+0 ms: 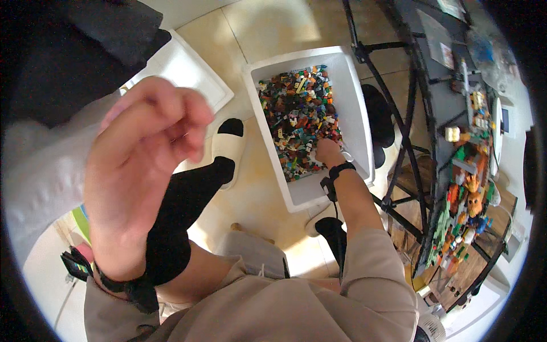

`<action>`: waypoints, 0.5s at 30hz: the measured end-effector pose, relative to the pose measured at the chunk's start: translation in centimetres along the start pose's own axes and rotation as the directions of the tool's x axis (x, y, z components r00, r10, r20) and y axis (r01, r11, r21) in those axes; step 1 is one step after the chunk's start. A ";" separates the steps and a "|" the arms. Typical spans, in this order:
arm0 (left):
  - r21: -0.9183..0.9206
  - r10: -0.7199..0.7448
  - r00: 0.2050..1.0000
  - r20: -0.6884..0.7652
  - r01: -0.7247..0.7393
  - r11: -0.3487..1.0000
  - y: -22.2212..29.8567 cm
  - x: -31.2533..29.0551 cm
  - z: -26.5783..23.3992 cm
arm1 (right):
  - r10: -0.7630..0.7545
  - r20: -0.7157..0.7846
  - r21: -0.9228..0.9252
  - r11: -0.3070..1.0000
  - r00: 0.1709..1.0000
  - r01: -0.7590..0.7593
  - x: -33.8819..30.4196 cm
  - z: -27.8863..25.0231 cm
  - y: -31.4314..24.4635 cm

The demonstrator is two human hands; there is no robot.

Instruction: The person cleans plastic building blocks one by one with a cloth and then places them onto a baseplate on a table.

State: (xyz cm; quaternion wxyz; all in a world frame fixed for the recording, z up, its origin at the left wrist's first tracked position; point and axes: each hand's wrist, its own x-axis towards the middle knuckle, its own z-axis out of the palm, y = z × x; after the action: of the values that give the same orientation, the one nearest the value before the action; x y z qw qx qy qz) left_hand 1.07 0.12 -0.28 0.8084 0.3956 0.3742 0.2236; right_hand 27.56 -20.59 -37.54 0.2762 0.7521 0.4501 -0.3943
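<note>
my r hand (329, 152) is down in the toy bricks (299, 105), lower right part of the pile in the white tub (354, 105) on the floor; fingertips hidden, so can't tell if they grip anything. l hand (145, 142) is up close to the cam, half-curled & blurry, can't tell if it holds smth; it blocks part of my view near the white tray (199, 71). black table legs (361, 53) crowd the tub's r side, w/ more toys (473, 202) on the dark tabletop (441, 105). white slipper (229, 149) sits l of tub.
</note>
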 end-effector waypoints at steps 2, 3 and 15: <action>-0.024 0.037 0.998 0.056 -0.036 0.999 -0.9 0.4 0.5 | -0.039 -0.105 0.113 0.992 0.994 0.051 1.2 1.0 1.5; -0.048 0.066 0.992 0.112 -0.061 0.997 -1.3 0.7 1.2 | -0.068 -0.209 0.219 0.969 0.976 0.114 0.9 0.7 2.5; 0.520 0.129 0.887 0.444 -0.372 0.769 -9.0 -1.0 9.5 | -0.013 -0.644 0.760 -0.117 0.765 0.639 -33.7 -11.4 -3.2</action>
State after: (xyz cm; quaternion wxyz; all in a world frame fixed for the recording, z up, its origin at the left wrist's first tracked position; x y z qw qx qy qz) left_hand 8.42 -10.32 -3.28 0.6628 0.7105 0.2024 0.1219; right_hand 19.08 -25.91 -3.25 -0.5571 0.6351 0.2631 -0.4660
